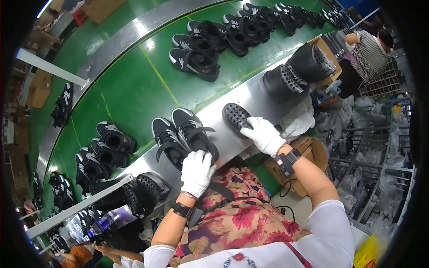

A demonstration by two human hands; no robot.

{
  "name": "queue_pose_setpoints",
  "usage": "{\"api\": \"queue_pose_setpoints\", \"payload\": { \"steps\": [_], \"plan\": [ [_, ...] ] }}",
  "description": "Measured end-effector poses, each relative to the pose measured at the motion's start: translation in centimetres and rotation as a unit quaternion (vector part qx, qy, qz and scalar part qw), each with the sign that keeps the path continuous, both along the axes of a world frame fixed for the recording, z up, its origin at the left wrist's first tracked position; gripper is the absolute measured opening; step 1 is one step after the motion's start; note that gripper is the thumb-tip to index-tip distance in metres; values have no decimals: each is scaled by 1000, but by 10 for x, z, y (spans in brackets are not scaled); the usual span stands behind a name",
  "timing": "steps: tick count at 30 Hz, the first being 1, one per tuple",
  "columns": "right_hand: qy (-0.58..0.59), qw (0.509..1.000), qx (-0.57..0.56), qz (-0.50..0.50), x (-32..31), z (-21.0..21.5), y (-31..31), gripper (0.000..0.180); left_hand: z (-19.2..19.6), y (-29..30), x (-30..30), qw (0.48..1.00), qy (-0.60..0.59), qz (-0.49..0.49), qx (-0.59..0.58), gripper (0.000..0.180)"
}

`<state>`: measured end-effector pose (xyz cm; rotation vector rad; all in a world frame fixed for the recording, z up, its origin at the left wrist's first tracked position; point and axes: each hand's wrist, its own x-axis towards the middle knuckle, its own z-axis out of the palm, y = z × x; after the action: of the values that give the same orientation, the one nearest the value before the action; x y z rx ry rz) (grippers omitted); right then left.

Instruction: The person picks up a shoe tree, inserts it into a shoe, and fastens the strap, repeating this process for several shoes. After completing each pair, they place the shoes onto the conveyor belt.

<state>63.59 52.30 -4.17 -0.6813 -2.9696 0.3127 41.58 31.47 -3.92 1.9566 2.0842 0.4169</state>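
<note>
My left hand (197,172), in a white glove, has its fingers curled over the heel of a black sneaker (191,129) with grey trim and a loose strap. Left of that shoe, its mate (166,139) lies alongside, its strap also hanging loose. Farther right, my gloved right hand (262,136) grips the near right edge of a black oblong block (237,117) with rows of round dots on its face. The block lies on the metal ledge (212,127). My right thumb is partly hidden.
Several black sneakers (194,62) stand along the green conveyor belt (152,85). Dark studded pieces (286,79) are on the ledge at right, others (152,185) at left. A metal bar (80,207) crosses the lower left. A cardboard box (308,156) and wire racks (375,178) stand right; co-workers (371,51) sit nearby.
</note>
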Motion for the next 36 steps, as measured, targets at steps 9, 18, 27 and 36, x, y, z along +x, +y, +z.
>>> {"api": "queue_pose_setpoints", "payload": {
  "steps": [9,18,27,36],
  "plan": [
    [26,996,-14,-88,-10,42,-1,13,17,-4,-4,991,-111,49,54,55],
    [169,954,-224,105,-66,89,-74,35,23,25,-1,472,-850,224,66,58],
    [209,887,-367,-190,-49,62,-99,41,19,14,17,784,-534,312,56,38],
    [19,948,-296,-118,-34,67,-81,35,-15,50,-28,989,114,77,-54,34]
  ]
}}
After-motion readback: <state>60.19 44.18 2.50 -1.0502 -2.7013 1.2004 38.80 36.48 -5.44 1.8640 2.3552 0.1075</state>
